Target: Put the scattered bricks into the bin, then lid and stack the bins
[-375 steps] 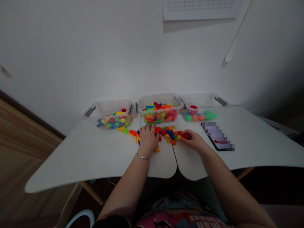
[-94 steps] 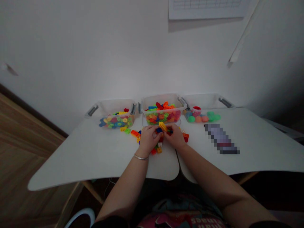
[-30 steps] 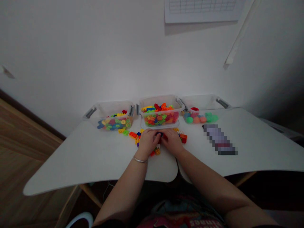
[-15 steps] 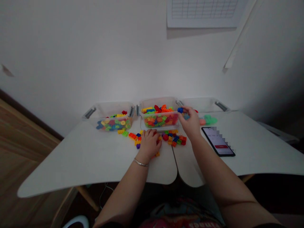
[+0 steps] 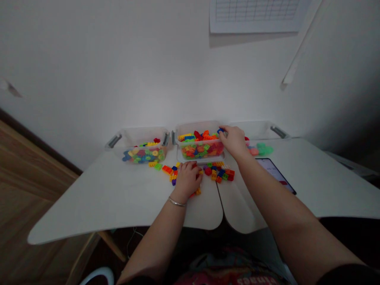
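Background: a white wall (image 5: 124,71) runs along the far side, with a gridded sheet (image 5: 255,16) pinned high on the right; a wooden panel (image 5: 29,190) fills the near left.

Table: a white table (image 5: 118,202) with two rounded lobes meeting at a notch on the near edge.

Left bin: a clear plastic bin (image 5: 139,136) with grey handles stands at the far edge, holding colourful rings and bricks.

Left hand: the left hand (image 5: 187,181), with a thin metal bangle (image 5: 177,203) on the wrist, rests palm down on the table. Its fingers are slightly spread and curled over the edge of the scattered bricks; whether they hold anything cannot be told.

Loose bricks: loose plastic bricks (image 5: 218,173) lie near the middle of the table, just in front of the middle bin, in a spread from the left hand to the right of the notch.

Middle bin: a clear bin (image 5: 198,154) packed with mixed bricks stands between the other two.

Right hand: the right hand (image 5: 234,141) hovers at the middle bin's far right corner, its fingers close together and reaching left. A blue brick (image 5: 220,130) sits at the fingertips; a pinch cannot be confirmed.

Right bin: a third clear bin (image 5: 258,130) holds green and orange rounded pieces.

Phone: a smartphone (image 5: 276,174) lies on the right, partly behind the right forearm.
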Available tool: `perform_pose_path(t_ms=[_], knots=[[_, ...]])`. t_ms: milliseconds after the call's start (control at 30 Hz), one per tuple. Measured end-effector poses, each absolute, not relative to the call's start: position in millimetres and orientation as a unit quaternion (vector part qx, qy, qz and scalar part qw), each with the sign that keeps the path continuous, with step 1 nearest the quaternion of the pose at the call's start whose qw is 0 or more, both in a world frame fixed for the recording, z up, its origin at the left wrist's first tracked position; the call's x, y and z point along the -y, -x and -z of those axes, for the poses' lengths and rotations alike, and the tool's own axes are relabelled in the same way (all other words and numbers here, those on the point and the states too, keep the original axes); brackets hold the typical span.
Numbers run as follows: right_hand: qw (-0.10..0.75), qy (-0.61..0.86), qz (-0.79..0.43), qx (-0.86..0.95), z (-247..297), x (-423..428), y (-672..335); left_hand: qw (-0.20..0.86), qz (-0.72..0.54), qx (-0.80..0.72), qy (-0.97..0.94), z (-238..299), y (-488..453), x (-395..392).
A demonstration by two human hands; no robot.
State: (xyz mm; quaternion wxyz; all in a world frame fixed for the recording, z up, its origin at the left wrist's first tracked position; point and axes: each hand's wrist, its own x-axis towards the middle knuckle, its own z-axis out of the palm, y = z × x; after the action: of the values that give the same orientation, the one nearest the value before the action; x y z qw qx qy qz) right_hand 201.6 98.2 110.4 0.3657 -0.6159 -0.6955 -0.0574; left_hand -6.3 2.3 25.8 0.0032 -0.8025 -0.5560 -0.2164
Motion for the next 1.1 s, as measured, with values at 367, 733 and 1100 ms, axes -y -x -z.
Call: perform_pose_path(t_ms=[367,733,1100], knots=[[0.496,0.546,0.000,0.675,-95,-90,-209,0.012,0.226,0.553,0.802,-22,5,-6],[0.466,0.530,-0.036,0.708,-7,-16,-247,0.010,0.221,0.551,0.805,-25,3,-5],[0.380,0.605,-0.154,0.683,12,-17,-257,0.010,0.220,0.555,0.803,-28,0,-4]])
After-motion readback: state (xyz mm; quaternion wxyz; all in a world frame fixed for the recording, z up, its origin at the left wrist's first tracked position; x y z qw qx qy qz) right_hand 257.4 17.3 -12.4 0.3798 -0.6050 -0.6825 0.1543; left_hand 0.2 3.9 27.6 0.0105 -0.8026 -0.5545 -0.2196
